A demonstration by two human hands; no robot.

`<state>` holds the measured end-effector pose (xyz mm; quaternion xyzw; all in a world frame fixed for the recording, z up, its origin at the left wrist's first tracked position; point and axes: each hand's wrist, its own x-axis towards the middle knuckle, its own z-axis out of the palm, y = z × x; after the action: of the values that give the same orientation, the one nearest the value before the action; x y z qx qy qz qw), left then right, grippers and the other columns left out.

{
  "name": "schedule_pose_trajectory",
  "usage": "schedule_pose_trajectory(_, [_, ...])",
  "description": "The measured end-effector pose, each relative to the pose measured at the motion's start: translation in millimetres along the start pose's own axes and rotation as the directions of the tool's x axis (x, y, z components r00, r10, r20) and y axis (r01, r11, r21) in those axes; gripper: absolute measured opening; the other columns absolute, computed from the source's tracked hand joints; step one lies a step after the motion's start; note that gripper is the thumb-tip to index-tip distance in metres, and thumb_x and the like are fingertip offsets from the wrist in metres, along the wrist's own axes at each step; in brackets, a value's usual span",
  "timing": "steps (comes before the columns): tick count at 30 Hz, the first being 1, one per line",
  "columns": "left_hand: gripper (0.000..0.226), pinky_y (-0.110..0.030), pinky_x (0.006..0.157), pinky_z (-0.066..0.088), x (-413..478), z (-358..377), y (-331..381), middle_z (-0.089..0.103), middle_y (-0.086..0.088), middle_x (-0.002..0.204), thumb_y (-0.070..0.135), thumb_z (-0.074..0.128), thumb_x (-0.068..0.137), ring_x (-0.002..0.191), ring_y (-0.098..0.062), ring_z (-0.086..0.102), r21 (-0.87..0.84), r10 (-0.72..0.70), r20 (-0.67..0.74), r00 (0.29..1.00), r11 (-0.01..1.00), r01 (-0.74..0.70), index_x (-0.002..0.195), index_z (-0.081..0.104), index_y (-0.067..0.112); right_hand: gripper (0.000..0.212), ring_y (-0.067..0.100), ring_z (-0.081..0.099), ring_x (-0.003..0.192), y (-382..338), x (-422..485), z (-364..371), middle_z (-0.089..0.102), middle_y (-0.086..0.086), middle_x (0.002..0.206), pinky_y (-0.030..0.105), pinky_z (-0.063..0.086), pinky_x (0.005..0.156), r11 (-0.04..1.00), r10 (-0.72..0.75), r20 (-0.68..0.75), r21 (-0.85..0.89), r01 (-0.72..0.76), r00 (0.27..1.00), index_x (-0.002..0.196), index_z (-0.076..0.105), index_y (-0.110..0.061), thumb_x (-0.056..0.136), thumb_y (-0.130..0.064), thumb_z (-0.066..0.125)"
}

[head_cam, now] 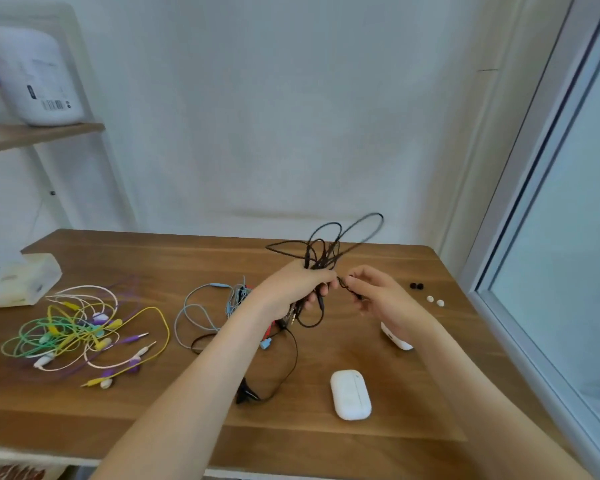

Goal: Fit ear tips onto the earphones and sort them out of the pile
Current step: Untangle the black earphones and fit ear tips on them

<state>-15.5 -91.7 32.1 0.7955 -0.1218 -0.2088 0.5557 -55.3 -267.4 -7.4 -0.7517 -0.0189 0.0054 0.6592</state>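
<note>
Right now I see a wooden surface (187, 410) against a white wall (291, 116), with a window frame (534, 202) along the 3 o'clock side. At 10 o'clock a shelf (39, 133) carries a white container (35, 74).

Near the surface's centre, the left grip (291, 289) is closed round a bundle of black earphone cable (326, 251), held clear of the wood with loops standing up toward 12 o'clock. Just beside it at 3 o'clock, the right grip (378, 292) pinches a strand of the same cable.

The coloured earphone pile (80, 330) lies at 9 o'clock, below a tissue pack (14, 282). Two black ear tips (417, 286) and two white ear tips (434, 301) sit loose at 3 o'clock. A white case (350, 394) rests at 5 o'clock.

The left forearm covers part of the blue-grey earphones (201, 306) and a second black cable (293, 355). The right wrist hides most of another white case (397, 341). I cannot make out any earbud inside the right grip.
</note>
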Motion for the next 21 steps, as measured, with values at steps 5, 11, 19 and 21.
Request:
schedule_pose_trajectory(5, [0.021, -0.017, 0.040, 0.032, -0.1, 8.4, -12.4, 0.048, 0.004, 0.063, 0.023, 0.057, 0.095, 0.046, -0.007, 0.036, -0.287, -0.125, 0.092, 0.988, 0.947, 0.146, 0.080, 0.064, 0.010, 0.015, 0.010, 0.057, 0.076, 3.1, -4.6, -1.4, 0.063, -0.003, 0.086, 0.022, 0.046, 0.067, 0.990, 0.041, -0.025, -0.137, -0.044, 0.999, 0.104, 0.062, -0.011, 0.095, -0.022, 0.057])
schedule_pose_trajectory(11, [0.023, -0.016, 0.036, 0.028, 7.3, 8.5, -19.1, 0.044, 0.003, 0.060, 0.022, 0.058, 0.095, 0.042, -0.006, 0.032, -0.443, -0.152, -0.008, 0.988, 0.887, 0.133, 0.077, 0.061, 0.010, 0.019, 0.020, 0.068, 0.087, 11.1, -3.4, 3.1, 0.068, 0.012, 0.101, 0.029, 0.057, 0.076, 0.990, 0.096, 0.036, -0.107, -0.092, 0.995, 0.107, 0.057, -0.005, 0.097, -0.020, 0.055])
schedule_pose_trajectory(19, [0.030, -0.015, 0.033, 0.018, 16.8, -17.6, 1.0, 0.034, 0.008, 0.056, 0.027, 0.051, 0.098, 0.038, -0.004, 0.021, -0.582, -0.010, -0.010, 1.000, 0.813, 0.002, 0.071, 0.054, 0.015, 0.037, 0.018, 0.062, 0.102, 18.5, 27.1, 28.9, 0.055, 0.005, 0.119, 0.027, 0.057, 0.080, 0.965, 0.180, 0.047, -0.205, -0.167, 0.983, 0.135, 0.044, -0.017, 0.098, -0.015, 0.049])
schedule_pose_trajectory(21, [0.036, -0.016, 0.033, 0.019, 20.8, -20.2, -1.0, 0.030, 0.007, 0.057, 0.037, 0.054, 0.096, 0.042, -0.006, 0.018, -0.560, -0.013, -0.045, 0.999, 0.829, -0.015, 0.067, 0.051, 0.017, 0.054, 0.019, 0.061, 0.103, 21.1, 37.2, 40.6, 0.050, 0.007, 0.128, 0.027, 0.055, 0.086, 0.949, 0.225, 0.068, -0.242, -0.203, 0.972, 0.145, 0.032, -0.019, 0.095, -0.015, 0.054])
